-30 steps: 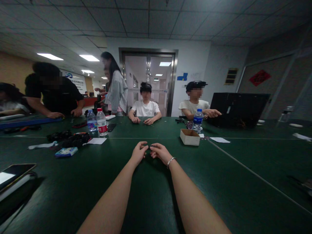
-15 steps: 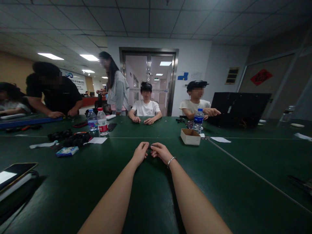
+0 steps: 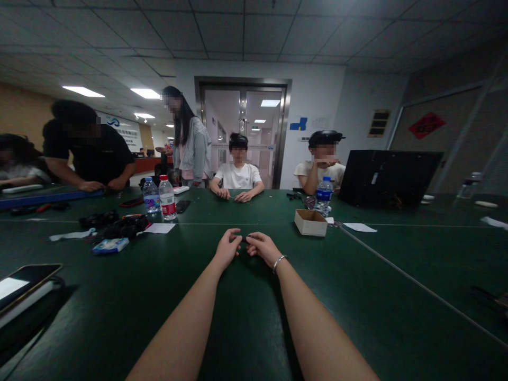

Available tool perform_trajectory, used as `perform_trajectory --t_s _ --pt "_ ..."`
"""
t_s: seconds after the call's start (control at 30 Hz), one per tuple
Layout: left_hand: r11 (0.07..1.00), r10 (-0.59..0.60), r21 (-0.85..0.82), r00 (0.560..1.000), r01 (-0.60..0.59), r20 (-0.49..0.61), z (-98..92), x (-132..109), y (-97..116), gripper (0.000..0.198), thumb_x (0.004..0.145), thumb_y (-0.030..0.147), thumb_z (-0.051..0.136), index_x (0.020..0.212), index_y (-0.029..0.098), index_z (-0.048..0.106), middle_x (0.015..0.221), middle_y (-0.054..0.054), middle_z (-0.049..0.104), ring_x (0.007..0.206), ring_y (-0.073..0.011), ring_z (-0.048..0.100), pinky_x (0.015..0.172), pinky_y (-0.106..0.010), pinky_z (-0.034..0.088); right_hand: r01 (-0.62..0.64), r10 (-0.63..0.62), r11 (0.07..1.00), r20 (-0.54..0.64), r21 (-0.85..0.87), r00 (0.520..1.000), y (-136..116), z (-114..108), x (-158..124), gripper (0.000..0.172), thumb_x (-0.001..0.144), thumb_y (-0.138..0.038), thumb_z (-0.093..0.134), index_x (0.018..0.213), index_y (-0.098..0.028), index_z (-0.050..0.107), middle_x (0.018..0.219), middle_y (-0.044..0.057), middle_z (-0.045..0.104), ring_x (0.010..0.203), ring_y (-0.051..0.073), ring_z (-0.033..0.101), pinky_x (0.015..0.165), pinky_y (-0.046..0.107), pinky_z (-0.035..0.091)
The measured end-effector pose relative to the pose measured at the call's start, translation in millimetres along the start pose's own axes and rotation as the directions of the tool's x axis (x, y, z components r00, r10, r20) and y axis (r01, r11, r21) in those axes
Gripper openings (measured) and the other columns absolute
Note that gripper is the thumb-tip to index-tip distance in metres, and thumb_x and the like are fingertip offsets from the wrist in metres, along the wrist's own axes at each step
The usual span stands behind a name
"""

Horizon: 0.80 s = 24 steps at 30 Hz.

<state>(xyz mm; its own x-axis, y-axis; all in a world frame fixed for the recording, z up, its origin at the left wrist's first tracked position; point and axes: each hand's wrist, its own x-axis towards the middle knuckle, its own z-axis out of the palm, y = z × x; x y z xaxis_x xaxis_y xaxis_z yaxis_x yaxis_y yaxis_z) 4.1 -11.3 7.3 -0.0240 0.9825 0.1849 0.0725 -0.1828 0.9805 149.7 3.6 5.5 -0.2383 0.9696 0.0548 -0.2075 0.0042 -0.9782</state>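
Observation:
My left hand [image 3: 227,248] and my right hand [image 3: 262,247] meet above the green table [image 3: 246,307], fingertips nearly together. Between them is a small dark object [image 3: 244,238], too small and dim to name. My right thumb and fingers pinch its right end. The left thumb is at its other end, with the left index finger lifted slightly above and the other fingers curled. A silver bracelet [image 3: 279,263] circles my right wrist. An open cardboard box [image 3: 310,225] stands to the right, beyond my hands.
Two bottles [image 3: 167,198] and a tissue pack [image 3: 110,246] stand or lie at left, near black gear [image 3: 127,226]. A phone [image 3: 27,280] lies at near left. Behind the box are a blue-labelled bottle [image 3: 324,196] and a black monitor [image 3: 389,180]. Several people are around the table.
My left index finger has lifted and separated from the thumb, and more of the small dark object shows. At right, a seated person's hand has moved from near the monitor to their face.

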Motion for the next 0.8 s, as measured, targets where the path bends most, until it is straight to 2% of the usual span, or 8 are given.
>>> perform_trajectory --t_s 0.37,0.8 --pt "1.000 -0.013 0.021 0.999 0.012 0.041 -0.4 4.6 -5.8 0.027 0.080 0.033 0.048 0.100 0.016 0.053 0.064 0.002 0.047 0.045 -0.0054 0.043 0.039 -0.015 0.034 0.002 -0.001 0.999 0.028 -0.055 1.000 -3.0 1.0 -3.6 0.020 0.075 -0.016 0.066 0.088 -0.011 0.052 0.055 0.001 0.060 0.043 0.009 0.056 0.042 0.015 0.048" --pt "0.999 -0.017 0.053 0.996 0.013 0.086 -3.0 2.4 -4.8 0.039 0.079 0.049 0.044 0.092 0.015 0.060 0.052 0.005 0.042 0.040 -0.0057 0.036 0.039 -0.016 0.028 0.036 -0.032 0.998 0.064 -0.053 0.997 0.7 -1.4 -0.8 0.032 0.064 -0.018 0.075 0.087 -0.012 0.054 0.056 -0.002 0.059 0.044 0.009 0.057 0.040 0.015 0.048"
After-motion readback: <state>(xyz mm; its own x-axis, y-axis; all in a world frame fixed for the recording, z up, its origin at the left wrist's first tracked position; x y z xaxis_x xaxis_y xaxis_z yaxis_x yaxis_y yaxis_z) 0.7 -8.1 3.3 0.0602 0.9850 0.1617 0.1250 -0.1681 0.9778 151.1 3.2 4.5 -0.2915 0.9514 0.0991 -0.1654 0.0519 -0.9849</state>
